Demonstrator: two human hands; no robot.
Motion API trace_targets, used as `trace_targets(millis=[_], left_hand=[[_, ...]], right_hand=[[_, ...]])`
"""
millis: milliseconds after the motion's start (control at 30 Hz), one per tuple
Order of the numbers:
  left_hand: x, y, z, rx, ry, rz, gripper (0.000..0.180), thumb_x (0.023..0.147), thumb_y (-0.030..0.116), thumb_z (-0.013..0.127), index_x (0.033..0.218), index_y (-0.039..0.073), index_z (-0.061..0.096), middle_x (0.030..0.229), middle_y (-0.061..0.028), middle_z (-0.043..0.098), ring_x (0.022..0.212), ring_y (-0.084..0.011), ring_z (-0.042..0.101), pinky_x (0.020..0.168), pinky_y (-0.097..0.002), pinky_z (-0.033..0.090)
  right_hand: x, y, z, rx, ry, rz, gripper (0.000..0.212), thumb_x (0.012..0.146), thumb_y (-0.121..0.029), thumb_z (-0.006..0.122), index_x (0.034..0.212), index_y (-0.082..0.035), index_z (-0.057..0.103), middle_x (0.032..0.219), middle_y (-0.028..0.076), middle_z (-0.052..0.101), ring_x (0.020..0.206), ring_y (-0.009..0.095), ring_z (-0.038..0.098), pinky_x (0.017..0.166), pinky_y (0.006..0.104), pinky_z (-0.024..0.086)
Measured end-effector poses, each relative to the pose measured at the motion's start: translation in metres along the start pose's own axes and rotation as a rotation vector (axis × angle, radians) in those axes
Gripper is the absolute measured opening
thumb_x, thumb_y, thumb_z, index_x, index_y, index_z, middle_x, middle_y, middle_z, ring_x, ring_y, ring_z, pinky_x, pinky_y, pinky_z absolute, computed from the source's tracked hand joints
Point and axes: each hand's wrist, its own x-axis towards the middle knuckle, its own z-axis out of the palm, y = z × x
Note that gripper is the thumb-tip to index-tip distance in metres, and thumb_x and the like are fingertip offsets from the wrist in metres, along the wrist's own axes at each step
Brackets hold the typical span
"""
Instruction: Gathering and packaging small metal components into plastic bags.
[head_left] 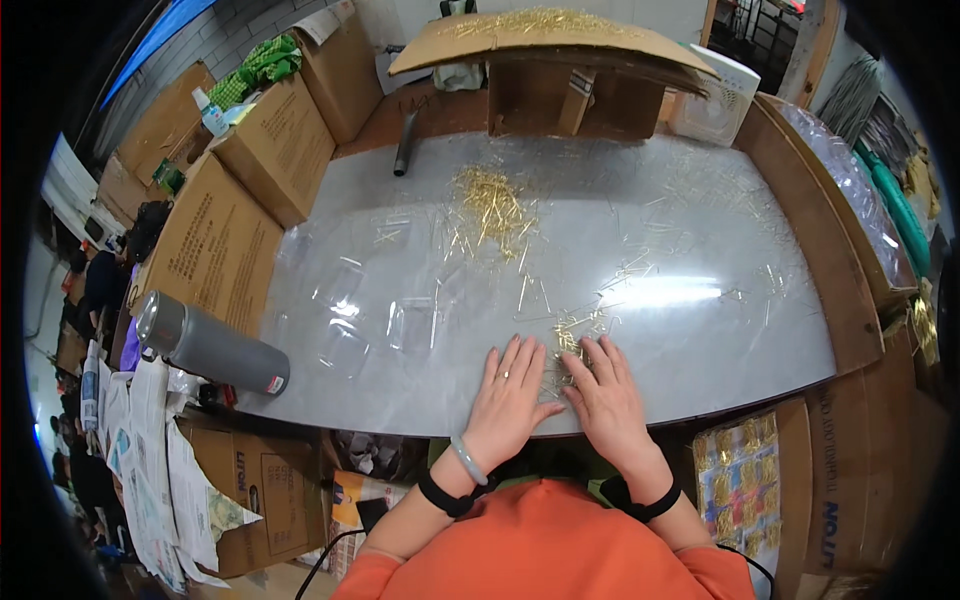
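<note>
My left hand lies flat on the grey tabletop near its front edge, fingers stretched forward. Beside it, my right hand rests palm down with its fingers extended and slightly apart. Between the two hands is a small cluster of thin gold-coloured metal hooks; fingertips of the right hand touch its edge. Farther back sits a larger heap of gold hooks, with loose ones strewn around it. Several clear plastic packets lie on the left half of the table.
A grey bottle leans at the left edge, by cardboard boxes. A dark-handled tool lies at the back. More gold pieces top a raised cardboard sheet. Cardboard borders the right; packed gold pieces sit below.
</note>
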Motion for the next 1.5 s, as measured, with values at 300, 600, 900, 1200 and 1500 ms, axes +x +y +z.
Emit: trace_targets(millis=[300, 600, 900, 1200, 1500], left_hand=[[-0.002, 0.002, -0.009, -0.029, -0.050, 0.075, 0.106, 0.081, 0.056, 0.075, 0.152, -0.010, 0.031, 0.157, -0.0253, 0.037, 0.150, -0.0407, 0.029, 0.123, -0.0545, 0.021], [0.008, 0.006, 0.003, -0.052, -0.056, 0.068, 0.102, 0.085, 0.056, 0.071, 0.154, -0.007, 0.030, 0.157, -0.0204, 0.039, 0.150, -0.0384, 0.030, 0.124, -0.0534, 0.020], [0.007, 0.003, -0.004, -0.135, -0.001, 0.156, 0.061, 0.091, 0.029, 0.071, 0.144, 0.006, 0.052, 0.142, -0.0086, 0.055, 0.138, -0.0365, 0.043, 0.119, -0.0564, 0.029], [0.003, 0.002, -0.004, -0.189, 0.032, 0.192, 0.059, 0.089, 0.014, 0.073, 0.143, 0.005, 0.052, 0.138, -0.0122, 0.057, 0.132, -0.0371, 0.049, 0.116, -0.0552, 0.034], [0.002, -0.007, 0.001, -0.383, 0.090, 0.128, 0.074, 0.086, 0.015, 0.076, 0.149, -0.002, 0.041, 0.143, -0.0224, 0.046, 0.135, -0.0424, 0.044, 0.116, -0.0501, 0.036]], right_hand=[[-0.018, 0.010, -0.048, -0.024, -0.106, 0.008, 0.069, 0.080, -0.031, 0.083, 0.138, -0.005, 0.055, 0.143, 0.014, 0.053, 0.136, 0.041, 0.043, 0.109, 0.0556, 0.037], [-0.013, -0.003, -0.014, 0.400, 0.047, -0.089, 0.036, 0.081, -0.006, 0.076, 0.117, -0.007, 0.068, 0.122, 0.011, 0.066, 0.113, 0.032, 0.059, 0.097, 0.0417, 0.047], [-0.026, 0.017, -0.028, 0.080, -0.015, -0.088, 0.044, 0.075, -0.016, 0.084, 0.115, -0.008, 0.069, 0.107, 0.009, 0.063, 0.103, 0.031, 0.056, 0.091, 0.0441, 0.045], [-0.007, 0.014, -0.025, -0.111, 0.050, 0.068, 0.086, 0.086, -0.051, 0.073, 0.148, 0.001, 0.043, 0.146, 0.020, 0.049, 0.137, 0.039, 0.044, 0.117, 0.0538, 0.030], [0.007, 0.022, -0.021, 0.243, -0.217, -0.304, 0.057, 0.076, -0.021, 0.081, 0.126, -0.004, 0.060, 0.136, 0.015, 0.056, 0.130, 0.037, 0.050, 0.111, 0.0488, 0.040]])
